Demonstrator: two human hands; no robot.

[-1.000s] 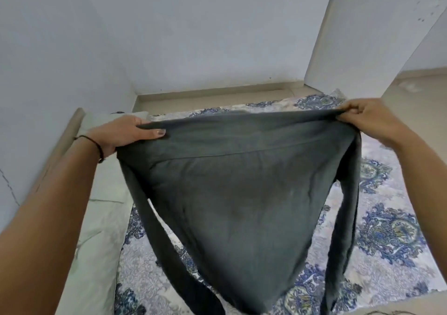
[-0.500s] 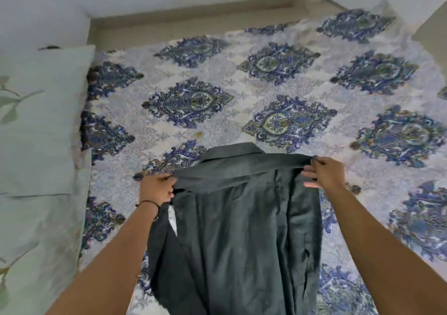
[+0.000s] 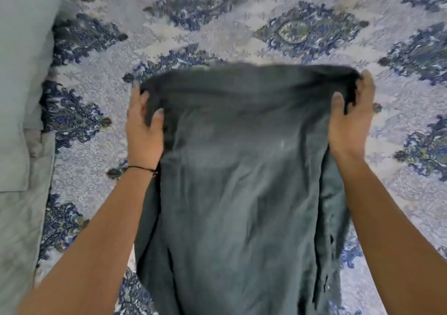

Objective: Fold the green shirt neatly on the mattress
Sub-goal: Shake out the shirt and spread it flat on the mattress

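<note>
Along the left edge, a pale pillow point(image 3: 21, 84) lies beside the mattress point(image 3: 217, 31), whose blue-patterned sheet shows on every side of the work. Next comes the left hand point(image 3: 145, 130), a thin dark band at its wrist, gripping the left end of the top edge of the shirt point(image 3: 242, 181): the thumb presses on top of the cloth and the other fingers point(image 3: 138, 94) curl round the edge. The shirt fills the middle. Its top edge is stretched crosswise between the two hands, and its long axis runs from that edge back toward the person, out of the bottom of the view. A sleeve or side panel bunches along its right flank. Blur hides whether the top edge touches the sheet or hangs just above it. At the right end the right hand point(image 3: 350, 121) holds the matching corner the same way, thumb over and fingers point(image 3: 367, 82) wrapped round. Both hands sit level, neither nearer, so the next move likely depends on lowering the edge evenly to keep the shirt square before any fold along its length.
</note>
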